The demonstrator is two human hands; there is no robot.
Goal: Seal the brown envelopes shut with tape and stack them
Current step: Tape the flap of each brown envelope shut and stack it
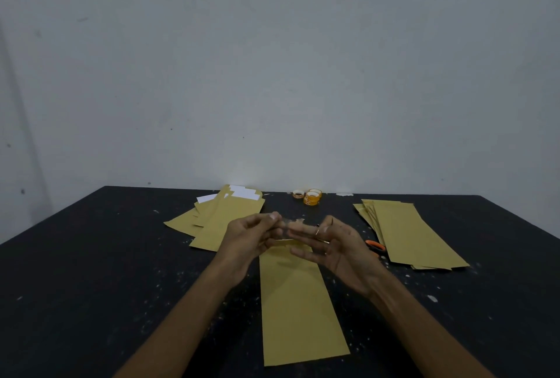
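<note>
A short strip of clear tape (292, 223) is stretched between both hands, raised over the far end of one envelope (297, 302). The envelope lies lengthwise on the bench (91, 286), right in front of the person. The left hand (251, 238) pinches one end of the strip between thumb and fingertip. The right hand (336, 244) pinches the other end, its remaining fingers held loosely straight beneath. The flap itself is hidden under the hands, so whether it is folded down cannot be told.

The step looks like lowering the strip across the flap, and the risks lie there. Slack in the strip could let it curl and stick to itself or to a finger (thin clear tape does this readily). If it lands askew it would catch only the flap or only the body, leaving the envelope open. Pressing one end first could trap a wrinkle, and nothing pins the envelope, so it may slide.

To the left, near the far edge, a loose pile (218, 220) of envelopes shows white paper sticking out. To the right lies a neater stack (418, 235), probably the sealed ones. Scissors (375, 245) with orange handles lie just beside the right hand. Small tape rolls (312, 197) sit at the far edge.
</note>
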